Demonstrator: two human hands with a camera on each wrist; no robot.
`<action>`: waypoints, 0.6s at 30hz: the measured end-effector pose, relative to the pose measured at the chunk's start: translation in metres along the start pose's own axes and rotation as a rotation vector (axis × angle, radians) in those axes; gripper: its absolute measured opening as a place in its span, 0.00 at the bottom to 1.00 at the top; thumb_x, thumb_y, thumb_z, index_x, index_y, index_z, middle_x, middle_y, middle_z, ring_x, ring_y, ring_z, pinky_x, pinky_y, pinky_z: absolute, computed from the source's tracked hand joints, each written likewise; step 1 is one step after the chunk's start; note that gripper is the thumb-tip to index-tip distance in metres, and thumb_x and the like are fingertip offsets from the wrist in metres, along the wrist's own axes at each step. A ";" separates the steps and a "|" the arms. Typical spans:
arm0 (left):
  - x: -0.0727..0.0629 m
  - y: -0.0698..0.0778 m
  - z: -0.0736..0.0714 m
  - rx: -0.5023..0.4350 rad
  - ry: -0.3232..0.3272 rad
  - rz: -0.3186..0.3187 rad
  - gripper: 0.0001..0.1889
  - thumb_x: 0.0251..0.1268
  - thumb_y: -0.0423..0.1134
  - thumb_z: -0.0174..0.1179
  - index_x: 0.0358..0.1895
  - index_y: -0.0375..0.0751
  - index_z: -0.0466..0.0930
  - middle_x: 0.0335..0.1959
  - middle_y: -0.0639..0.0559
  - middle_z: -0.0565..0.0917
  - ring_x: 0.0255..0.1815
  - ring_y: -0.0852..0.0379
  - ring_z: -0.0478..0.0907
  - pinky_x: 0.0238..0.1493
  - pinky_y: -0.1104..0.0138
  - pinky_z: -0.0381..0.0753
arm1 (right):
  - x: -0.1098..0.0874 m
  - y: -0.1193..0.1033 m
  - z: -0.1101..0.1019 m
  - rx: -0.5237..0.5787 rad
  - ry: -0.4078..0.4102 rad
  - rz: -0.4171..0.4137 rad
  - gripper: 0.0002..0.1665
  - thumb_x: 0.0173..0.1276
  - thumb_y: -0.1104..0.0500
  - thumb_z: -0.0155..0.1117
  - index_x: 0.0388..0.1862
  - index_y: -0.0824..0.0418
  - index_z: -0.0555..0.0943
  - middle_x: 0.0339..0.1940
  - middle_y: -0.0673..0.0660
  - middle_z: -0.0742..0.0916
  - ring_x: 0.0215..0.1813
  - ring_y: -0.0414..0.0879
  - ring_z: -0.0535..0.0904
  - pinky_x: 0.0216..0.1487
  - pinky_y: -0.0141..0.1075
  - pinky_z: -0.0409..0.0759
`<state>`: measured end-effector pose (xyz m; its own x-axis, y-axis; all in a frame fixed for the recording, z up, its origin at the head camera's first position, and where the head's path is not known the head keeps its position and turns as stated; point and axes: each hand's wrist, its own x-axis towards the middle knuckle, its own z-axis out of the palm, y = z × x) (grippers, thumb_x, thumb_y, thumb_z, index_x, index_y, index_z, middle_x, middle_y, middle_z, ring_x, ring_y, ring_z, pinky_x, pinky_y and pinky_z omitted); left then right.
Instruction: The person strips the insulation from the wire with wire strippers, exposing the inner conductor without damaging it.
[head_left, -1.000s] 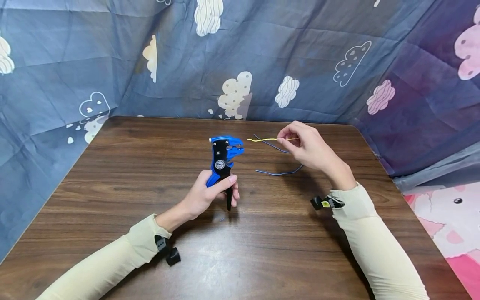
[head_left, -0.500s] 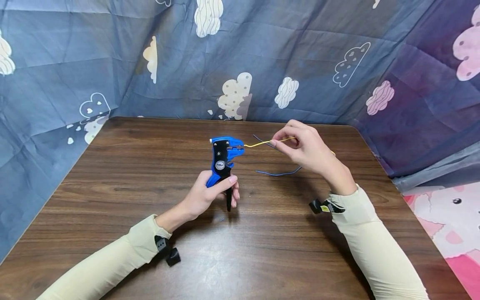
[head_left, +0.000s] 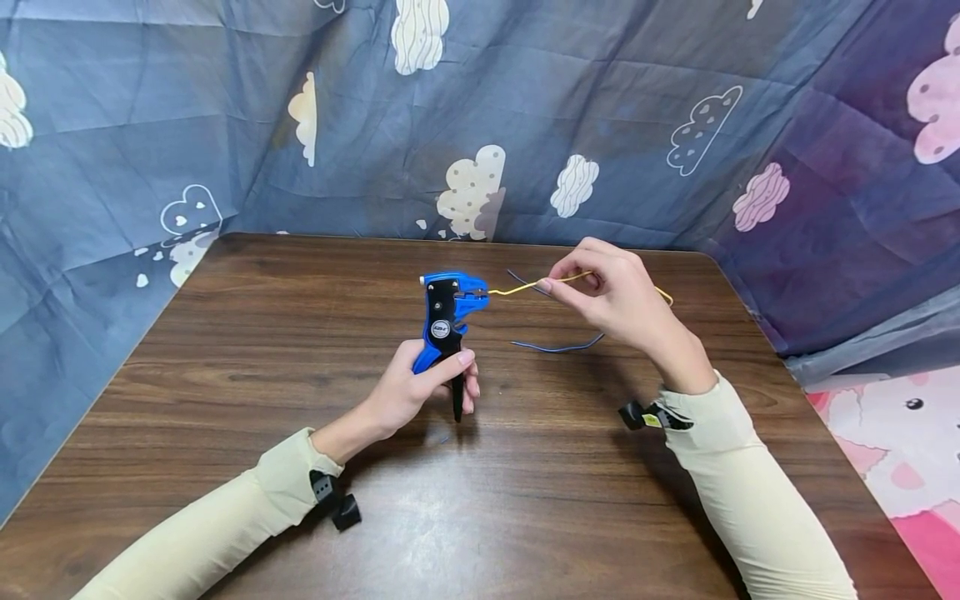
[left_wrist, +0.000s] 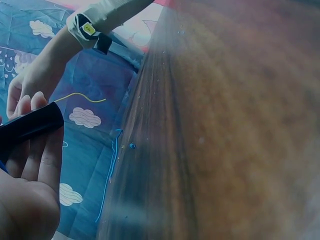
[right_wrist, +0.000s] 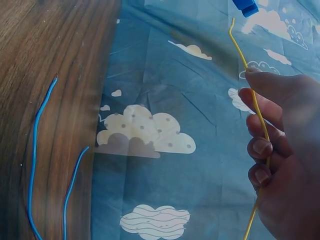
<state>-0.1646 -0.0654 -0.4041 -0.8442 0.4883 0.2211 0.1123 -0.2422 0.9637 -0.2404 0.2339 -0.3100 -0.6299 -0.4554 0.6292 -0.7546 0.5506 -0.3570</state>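
My left hand (head_left: 408, 387) grips the handles of a blue and black wire stripper (head_left: 440, 304), held upright with its jaws facing right. In the left wrist view the fingers lie along its black handle (left_wrist: 35, 122). My right hand (head_left: 618, 296) pinches a thin yellow wire (head_left: 513, 290) between thumb and fingertips. The wire's bent free end points at the stripper's jaws, overlapping their mouth in the head view. From the right wrist, a small gap shows between the yellow wire (right_wrist: 240, 47) and the blue jaw tip. Its other end trails behind the right hand.
Two blue wires lie on the wooden table (head_left: 300, 350): a nearer wire (head_left: 558, 349) and a farther wire (head_left: 517, 277) partly behind the right hand. A tiny scrap (head_left: 442, 439) lies below the stripper. A cloud-patterned curtain (head_left: 360, 183) hangs beyond the table's back edge.
My right hand has moved slightly left, bringing the yellow wire's end from short of the stripper up to its jaws. The left hand and stripper have stayed put.
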 end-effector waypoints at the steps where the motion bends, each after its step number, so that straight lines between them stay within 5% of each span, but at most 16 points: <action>1: 0.000 0.000 0.000 0.001 -0.001 0.000 0.17 0.85 0.41 0.58 0.46 0.25 0.80 0.34 0.39 0.88 0.30 0.48 0.89 0.39 0.48 0.95 | 0.000 0.000 0.000 0.006 0.009 -0.005 0.06 0.67 0.57 0.83 0.34 0.51 0.91 0.29 0.45 0.82 0.29 0.39 0.68 0.29 0.27 0.62; 10: 0.000 -0.001 0.000 0.004 -0.003 0.003 0.18 0.85 0.41 0.58 0.46 0.22 0.79 0.34 0.39 0.88 0.31 0.48 0.89 0.39 0.48 0.95 | 0.000 -0.003 -0.001 0.056 0.080 -0.051 0.08 0.61 0.60 0.86 0.34 0.53 0.91 0.27 0.48 0.82 0.29 0.45 0.69 0.30 0.28 0.62; 18: 0.000 0.000 0.000 0.005 -0.004 0.001 0.19 0.86 0.41 0.57 0.47 0.20 0.78 0.34 0.39 0.88 0.30 0.48 0.89 0.38 0.48 0.95 | 0.000 -0.005 0.002 0.069 0.059 -0.065 0.08 0.62 0.62 0.85 0.34 0.53 0.92 0.29 0.47 0.83 0.29 0.42 0.70 0.30 0.30 0.63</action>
<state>-0.1648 -0.0648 -0.4044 -0.8420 0.4915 0.2225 0.1156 -0.2384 0.9643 -0.2371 0.2297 -0.3095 -0.5684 -0.4454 0.6917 -0.8060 0.4703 -0.3595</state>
